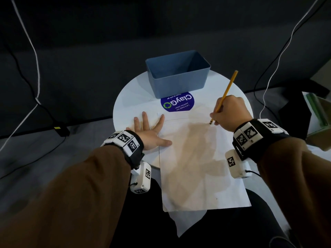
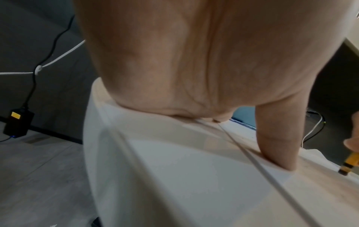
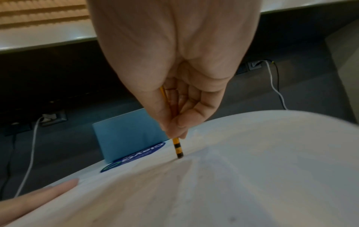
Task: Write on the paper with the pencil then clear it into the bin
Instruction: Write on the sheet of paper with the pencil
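Writing step, at or near its start: no marks visible on the paper (image 1: 197, 158) from any view, though the sheet is washed out and faint strokes could be missed. Right hand (image 1: 231, 113) pinches the pencil (image 1: 226, 94) low on the shaft between thumb and fingers; the dark banded end is down, touching the sheet near its far right corner, and the shaft leans away toward the bin (image 1: 177, 74). Can't tell whether the end on the paper is the lead or the eraser end. Left hand (image 1: 150, 131) lies flat with fingers spread, palm on the table (image 1: 129, 97) at the sheet's left edge, thumb across onto the paper and pinning it. The paper lies flat on the round table, near edge overhanging toward the person's lap. Bin sits empty at the far side, just behind the purple sticker (image 1: 177, 103), well apart from both hands. Next, I'd say: drag the tip with light pressure, keep the left hand anchoring so the overhanging sheet doesn't slide. Then crumple or lift the sheet and drop it into the bin.
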### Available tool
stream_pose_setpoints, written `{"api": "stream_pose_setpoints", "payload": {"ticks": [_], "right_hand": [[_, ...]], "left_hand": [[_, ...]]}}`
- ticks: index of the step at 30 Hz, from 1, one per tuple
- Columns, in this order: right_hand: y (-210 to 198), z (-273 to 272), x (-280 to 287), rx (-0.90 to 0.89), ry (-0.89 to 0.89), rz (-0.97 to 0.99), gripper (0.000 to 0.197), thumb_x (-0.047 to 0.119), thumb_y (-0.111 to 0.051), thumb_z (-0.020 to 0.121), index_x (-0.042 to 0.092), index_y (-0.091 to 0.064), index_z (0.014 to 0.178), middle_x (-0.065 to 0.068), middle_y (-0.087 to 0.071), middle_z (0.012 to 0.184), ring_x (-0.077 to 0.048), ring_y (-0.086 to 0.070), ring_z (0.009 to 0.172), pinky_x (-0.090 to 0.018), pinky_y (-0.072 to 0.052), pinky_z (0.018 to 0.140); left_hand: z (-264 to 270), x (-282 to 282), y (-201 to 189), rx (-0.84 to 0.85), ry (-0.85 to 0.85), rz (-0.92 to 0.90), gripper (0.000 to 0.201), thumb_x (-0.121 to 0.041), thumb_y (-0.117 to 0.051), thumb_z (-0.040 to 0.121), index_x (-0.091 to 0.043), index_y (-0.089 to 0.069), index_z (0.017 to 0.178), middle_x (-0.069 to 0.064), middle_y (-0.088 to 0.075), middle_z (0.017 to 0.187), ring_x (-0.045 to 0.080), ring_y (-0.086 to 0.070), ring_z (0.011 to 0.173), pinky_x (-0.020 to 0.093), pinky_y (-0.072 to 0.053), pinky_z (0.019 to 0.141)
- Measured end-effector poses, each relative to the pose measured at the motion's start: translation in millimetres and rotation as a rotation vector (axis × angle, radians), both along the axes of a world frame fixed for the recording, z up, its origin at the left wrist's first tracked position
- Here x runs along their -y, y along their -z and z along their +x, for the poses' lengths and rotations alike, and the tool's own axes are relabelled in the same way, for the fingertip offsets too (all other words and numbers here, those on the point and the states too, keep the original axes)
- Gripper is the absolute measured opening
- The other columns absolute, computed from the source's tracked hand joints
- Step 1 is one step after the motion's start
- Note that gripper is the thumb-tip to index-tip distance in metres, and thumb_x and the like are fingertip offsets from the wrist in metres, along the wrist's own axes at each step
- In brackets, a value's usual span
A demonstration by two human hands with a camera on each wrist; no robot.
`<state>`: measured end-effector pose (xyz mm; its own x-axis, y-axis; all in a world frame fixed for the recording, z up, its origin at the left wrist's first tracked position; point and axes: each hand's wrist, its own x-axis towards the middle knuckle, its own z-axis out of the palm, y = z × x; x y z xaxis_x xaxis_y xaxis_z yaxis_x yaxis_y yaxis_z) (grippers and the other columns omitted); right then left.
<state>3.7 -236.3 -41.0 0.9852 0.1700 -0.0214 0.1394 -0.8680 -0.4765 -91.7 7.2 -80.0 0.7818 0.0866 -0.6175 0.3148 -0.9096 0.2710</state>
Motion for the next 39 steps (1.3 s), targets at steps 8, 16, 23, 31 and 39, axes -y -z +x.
{"api": "stream_pose_setpoints", "payload": {"ticks": [8, 16, 23, 31, 39], "right_hand": [[0.2, -11.9, 6.5, -0.007, -0.012, 0.054, 0.017, 0.016, -0.074, 0.091, 0.014, -0.064, 0.076, -0.004, -0.071, 0.07, -0.006, -0.069, 0.062, -0.012, -0.041, 0.055], [-4.2, -10.6, 16.2, 0.046, 0.035, 0.077, 0.018, 0.016, -0.072, 0.092, 0.014, -0.063, 0.077, -0.007, -0.071, 0.076, -0.007, -0.07, 0.062, -0.013, -0.044, 0.057], [3.8, -12.5, 1.0, 0.02, -0.052, 0.049, 0.017, 0.016, -0.073, 0.091, 0.014, -0.063, 0.078, -0.008, -0.071, 0.077, -0.012, -0.071, 0.064, -0.019, -0.051, 0.063], [2.2, -10.7, -3.3, 0.03, -0.045, 0.044, 0.015, 0.017, -0.073, 0.092, 0.014, -0.064, 0.08, -0.007, -0.07, 0.078, -0.012, -0.071, 0.065, -0.02, -0.052, 0.063], [-5.3, -1.5, 15.2, 0.034, 0.04, -0.018, 0.013, 0.014, -0.07, 0.092, 0.012, -0.065, 0.08, -0.01, -0.071, 0.08, -0.016, -0.07, 0.073, -0.02, -0.048, 0.06]], "left_hand": [[0.4, -1.0, 3.4, 0.016, 0.003, 0.007, 0.1, -0.078, -0.052, 0.082, -0.057, 0.022, 0.146, 0.01, 0.041, 0.155, 0.038, 0.034, 0.144, 0.065, 0.009, 0.115], [-0.2, 0.0, 1.2, 0.017, 0.003, 0.011, 0.1, -0.077, -0.052, 0.083, -0.056, 0.022, 0.147, 0.01, 0.042, 0.154, 0.039, 0.034, 0.143, 0.065, 0.009, 0.116], [-1.2, 1.2, 0.9, 0.027, -0.005, 0.009, 0.101, -0.076, -0.053, 0.083, -0.055, 0.021, 0.148, 0.01, 0.041, 0.155, 0.038, 0.034, 0.144, 0.065, 0.009, 0.115], [0.0, -0.1, 1.1, 0.018, 0.002, 0.012, 0.101, -0.077, -0.053, 0.083, -0.055, 0.021, 0.147, 0.01, 0.042, 0.154, 0.039, 0.033, 0.144, 0.066, 0.008, 0.115], [-0.5, 0.0, 0.8, 0.021, 0.003, 0.003, 0.1, -0.075, -0.054, 0.084, -0.054, 0.02, 0.148, 0.01, 0.042, 0.154, 0.039, 0.034, 0.144, 0.067, 0.008, 0.115]]}}
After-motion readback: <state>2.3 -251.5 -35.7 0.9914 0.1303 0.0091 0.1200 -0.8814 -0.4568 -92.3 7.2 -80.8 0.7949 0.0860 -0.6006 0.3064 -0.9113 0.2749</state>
